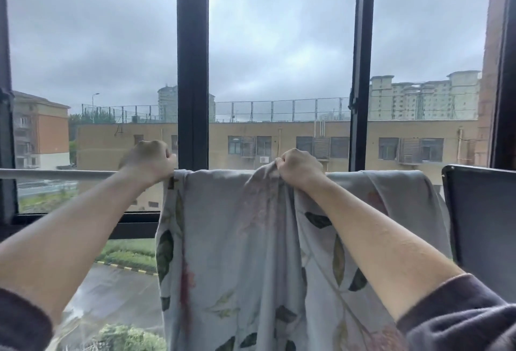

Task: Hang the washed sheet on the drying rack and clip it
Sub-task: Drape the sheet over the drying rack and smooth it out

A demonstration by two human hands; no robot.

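left sleeve (19, 320) and right sleeve (458, 314) were dark greyish-purple, soft, pushed up near the elbows; left grip (149, 159) and right grip (298, 168) were bare.

the sheet (245, 253) is pale grey-blue, printed with dark green leaves, thin olive stems and faded pink-red blossoms; a dull red streak of the print runs down near its left edge. the drying rail (55, 174) under it is light grey. the window frame (192, 71) is black. the left sleeve (19, 320) and right sleeve (460, 311) are dark grey-purple. by the rail's right end a panel (483, 225) is dark slate with a black rim. outside, the sky (97, 29) is mottled grey, the long building (279, 130) is tan, and the kerb (131, 268) is striped yellow and black.
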